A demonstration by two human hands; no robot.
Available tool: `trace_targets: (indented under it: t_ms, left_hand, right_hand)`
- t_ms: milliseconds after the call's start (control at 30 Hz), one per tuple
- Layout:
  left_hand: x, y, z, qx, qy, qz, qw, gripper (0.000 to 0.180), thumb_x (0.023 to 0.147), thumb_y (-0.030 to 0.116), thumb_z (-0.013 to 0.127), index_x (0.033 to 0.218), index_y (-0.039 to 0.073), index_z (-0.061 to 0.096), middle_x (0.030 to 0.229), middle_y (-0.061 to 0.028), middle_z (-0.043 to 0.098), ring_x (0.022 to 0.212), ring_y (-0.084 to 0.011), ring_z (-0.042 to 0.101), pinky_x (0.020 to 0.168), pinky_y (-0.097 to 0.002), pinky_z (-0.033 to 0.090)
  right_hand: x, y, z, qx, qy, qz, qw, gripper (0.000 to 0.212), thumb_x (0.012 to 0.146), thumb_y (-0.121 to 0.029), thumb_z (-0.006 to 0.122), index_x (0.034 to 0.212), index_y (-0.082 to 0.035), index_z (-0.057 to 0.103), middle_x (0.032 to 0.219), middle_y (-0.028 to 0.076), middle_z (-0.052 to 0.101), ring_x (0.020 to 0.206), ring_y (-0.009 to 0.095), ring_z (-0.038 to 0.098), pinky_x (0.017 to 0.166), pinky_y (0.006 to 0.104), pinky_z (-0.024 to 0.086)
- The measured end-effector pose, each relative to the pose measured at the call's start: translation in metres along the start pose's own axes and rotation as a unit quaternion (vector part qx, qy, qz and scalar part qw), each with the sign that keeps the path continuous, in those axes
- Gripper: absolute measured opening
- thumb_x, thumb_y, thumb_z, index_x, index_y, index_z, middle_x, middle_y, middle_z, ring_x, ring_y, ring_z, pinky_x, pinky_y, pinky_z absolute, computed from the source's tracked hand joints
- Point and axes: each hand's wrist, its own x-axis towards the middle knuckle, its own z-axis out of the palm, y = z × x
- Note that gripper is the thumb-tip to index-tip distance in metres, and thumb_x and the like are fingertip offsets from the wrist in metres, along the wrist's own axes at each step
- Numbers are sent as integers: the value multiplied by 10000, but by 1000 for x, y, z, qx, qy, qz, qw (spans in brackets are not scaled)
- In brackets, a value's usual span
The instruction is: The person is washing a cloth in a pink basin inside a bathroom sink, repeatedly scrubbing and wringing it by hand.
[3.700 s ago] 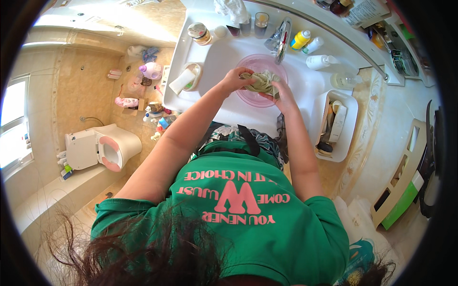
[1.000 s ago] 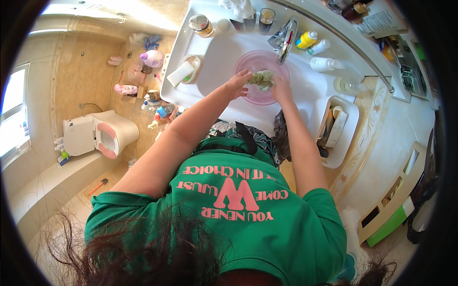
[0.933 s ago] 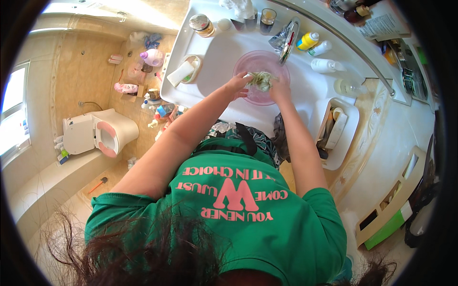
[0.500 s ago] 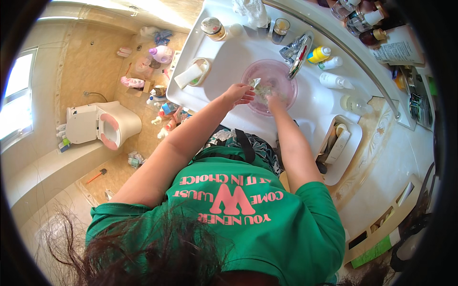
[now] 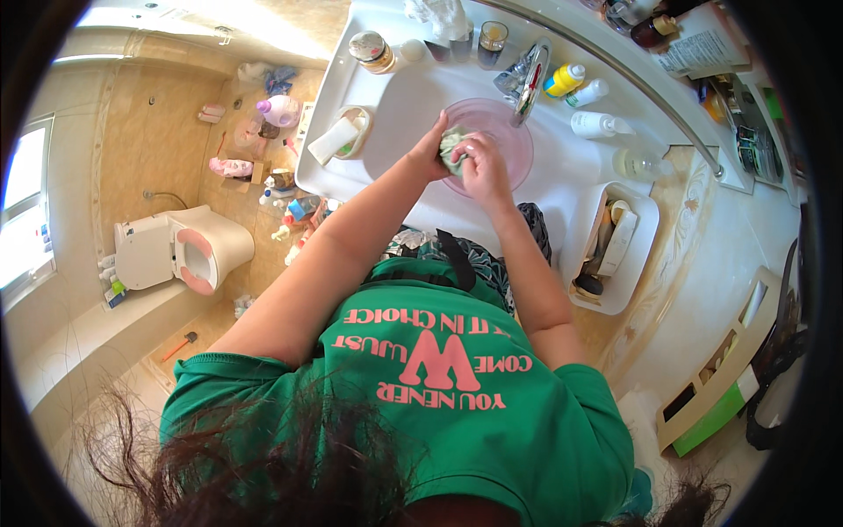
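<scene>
Holding a crumpled pale green cloth (image 5: 453,151) between them, the fingers of both hands are closing in on it from opposite sides. The left hand (image 5: 429,153) is cupping its left side with the fingers pointing away from the body, while the right hand (image 5: 486,165) is curling its fingers over the right side. Between the two palms, the cloth is bunching into a small wad, part of it hiding behind the fingers. It is sitting above the near left part of a pink translucent basin (image 5: 509,133).

The basin is resting inside a white sink (image 5: 399,101), and a chrome faucet (image 5: 533,81) is reaching over its far right rim. Along the far edge of the sink, a drinking glass (image 5: 493,44) is standing left of the faucet, and a lidded jar (image 5: 372,53) is standing farther left. To the faucet's right, a yellow bottle (image 5: 564,81), a small white bottle (image 5: 587,93) and a white pump bottle (image 5: 597,124) are lining up. On the left side of the sink, a white block-like item (image 5: 335,140) is leaning across an oval dish (image 5: 362,123).

Near the sink's right side, a white bin (image 5: 634,268) is holding a long white box (image 5: 622,239). Well off to the left, a toilet (image 5: 226,237) is standing beside the wall.
</scene>
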Motion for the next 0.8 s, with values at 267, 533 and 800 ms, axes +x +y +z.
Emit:
trace_targets:
  t_ms: [267,533,800]
  left_hand:
    - [-5,3,15,92,-144,19,985,480,847,478,333,1053,71,482,992,-114,539,884,-247,526,803,-389,420]
    - [15,-12,-5,35,-124,34,991,358,873,350,323,1093,97,449,1099,-92,484,1004,-236,460,877,-367,365]
    - [-11,-23,27,209,139,108,962,329,884,329,384,1030,47,468,944,-98,531,869,-211,548,799,-362,450]
  right_hand:
    - [-10,-32,29,-82,64,-36,994,125,636,44,481,674,-75,489,724,64,457,726,276,487,631,375,408]
    - [2,-16,22,-96,116,24,988,85,679,1,458,712,-73,482,788,76,519,727,286,528,606,392,426]
    - [-4,38,3,2,116,246,962,189,734,-24,378,780,-45,560,795,116,590,741,249,569,671,332,432]
